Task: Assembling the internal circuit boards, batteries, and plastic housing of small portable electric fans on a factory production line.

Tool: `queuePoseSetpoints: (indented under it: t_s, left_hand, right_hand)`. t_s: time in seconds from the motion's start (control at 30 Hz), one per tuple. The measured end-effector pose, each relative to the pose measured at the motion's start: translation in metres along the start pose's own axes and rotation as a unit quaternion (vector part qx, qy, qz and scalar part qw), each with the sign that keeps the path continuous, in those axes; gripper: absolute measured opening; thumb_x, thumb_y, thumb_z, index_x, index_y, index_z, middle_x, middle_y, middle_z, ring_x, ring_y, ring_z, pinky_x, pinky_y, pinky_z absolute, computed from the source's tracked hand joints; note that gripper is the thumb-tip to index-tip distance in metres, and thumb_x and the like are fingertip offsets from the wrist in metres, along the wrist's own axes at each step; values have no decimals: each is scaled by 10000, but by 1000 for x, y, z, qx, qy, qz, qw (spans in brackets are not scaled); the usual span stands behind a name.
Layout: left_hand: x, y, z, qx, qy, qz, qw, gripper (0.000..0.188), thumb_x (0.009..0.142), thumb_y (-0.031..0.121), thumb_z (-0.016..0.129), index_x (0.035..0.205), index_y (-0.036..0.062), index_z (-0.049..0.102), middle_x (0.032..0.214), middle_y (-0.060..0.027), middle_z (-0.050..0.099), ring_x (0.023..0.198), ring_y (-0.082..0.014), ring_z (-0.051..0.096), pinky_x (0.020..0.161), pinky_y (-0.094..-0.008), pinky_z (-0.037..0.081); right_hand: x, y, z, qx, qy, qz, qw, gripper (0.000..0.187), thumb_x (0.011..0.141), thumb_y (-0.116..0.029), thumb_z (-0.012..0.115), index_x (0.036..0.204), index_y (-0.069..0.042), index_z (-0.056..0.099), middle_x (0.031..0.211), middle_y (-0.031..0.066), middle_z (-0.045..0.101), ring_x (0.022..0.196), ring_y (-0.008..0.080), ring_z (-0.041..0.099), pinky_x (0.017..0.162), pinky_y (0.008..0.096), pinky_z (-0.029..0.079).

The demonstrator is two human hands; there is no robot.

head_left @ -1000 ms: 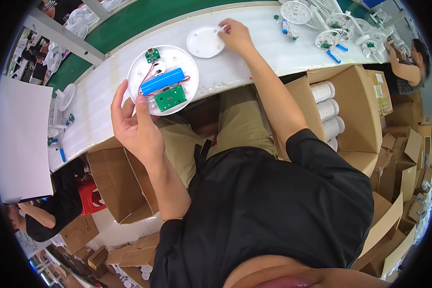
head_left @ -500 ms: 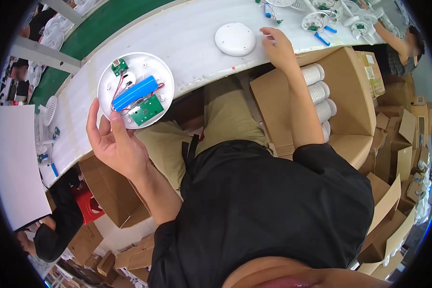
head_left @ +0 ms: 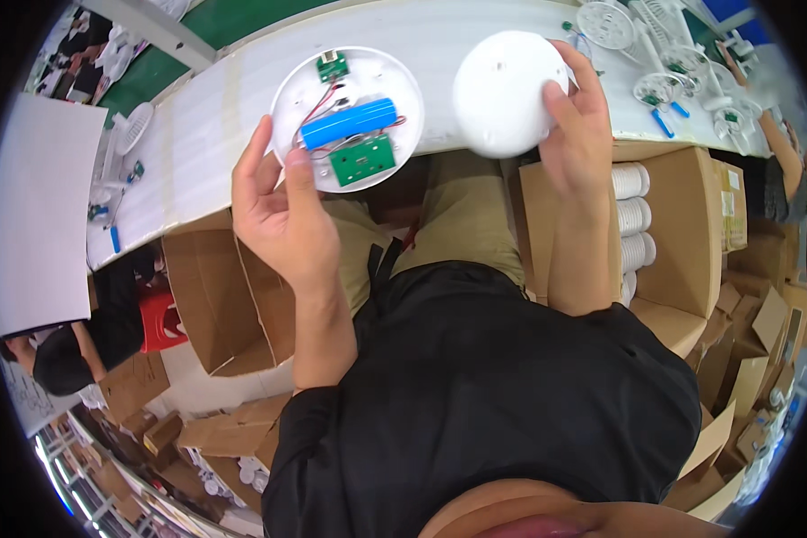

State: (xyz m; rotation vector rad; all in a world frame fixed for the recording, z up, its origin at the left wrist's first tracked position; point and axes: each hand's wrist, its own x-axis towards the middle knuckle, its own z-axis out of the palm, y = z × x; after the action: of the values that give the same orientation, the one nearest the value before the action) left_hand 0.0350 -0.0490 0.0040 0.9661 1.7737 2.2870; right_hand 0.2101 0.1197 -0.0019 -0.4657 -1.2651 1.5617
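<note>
My left hand (head_left: pixel 287 211) grips the near left rim of a round white plastic housing (head_left: pixel 403 85), its open side facing up. Inside lie a blue cylindrical battery (head_left: pixel 350 123), a larger green circuit board (head_left: pixel 362 161) on the near side and a small green board (head_left: pixel 332 65) at the far edge, joined by red and dark wires. In my right hand (head_left: pixel 578 125) is a round white cover (head_left: pixel 502 94), pinched at its right edge, thumb on top. The cover is lifted off the table, apart from the housing and to its right.
The white worktable (head_left: pixel 242 117) stretches across the far side. Fan parts with blue batteries (head_left: pixel 662 123) lie at far right. An open carton (head_left: pixel 681 242) at right holds stacked white round parts (head_left: pixel 635 215). Another carton (head_left: pixel 215 296) stands at left. Other people work at both sides.
My right hand has taken the white cover from the table and raised it. The left hand, with the housing, appears farther right and farther forward in view.
</note>
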Motion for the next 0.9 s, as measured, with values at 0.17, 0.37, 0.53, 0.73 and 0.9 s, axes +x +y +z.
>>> queuePoseSetpoints:
  t_s: [0.17,0.37,0.53,0.73,0.9]
  left_hand:
    - [-11,0,16,3,13,22,1000,412,947,-15,564,1351,-38,489,1060,-225,677,896,-219,678,754,-255,577]
    - [-21,-6,12,11,12,27,1000,433,960,35,563,1375,-38,460,1078,-240,673,956,-258,682,820,-286,576]
    - [-36,4,13,-201,46,-33,978,488,975,138,567,1404,-43,419,1167,-262,640,1004,-277,674,848,-308,565]
    - [-55,12,-9,-41,2,1,999,523,958,195,593,1384,-71,444,1261,-238,583,1084,-275,627,863,-299,541]
    - [-49,50,-5,56,-19,1,998,534,937,229,625,1360,-61,475,1223,-199,602,1025,-250,628,815,-289,528]
  right_hand:
    - [-12,8,54,27,-127,-92,987,449,904,-34,598,1336,-10,478,1202,133,571,1032,213,567,908,323,498]
    - [-19,3,74,55,-123,12,991,409,910,-51,599,1309,-15,514,1213,123,560,1051,209,553,918,308,476]
    - [-30,-11,83,-2,-114,-4,993,423,899,-50,611,1311,-22,520,1230,119,551,1078,206,541,936,305,472]
    - [-42,-19,85,-128,-159,-54,978,479,919,-57,595,1375,3,459,1259,145,528,1078,202,526,963,296,442]
    - [-58,-37,88,-47,-109,16,993,499,896,-76,628,1363,9,476,1229,129,533,1057,195,526,926,285,444]
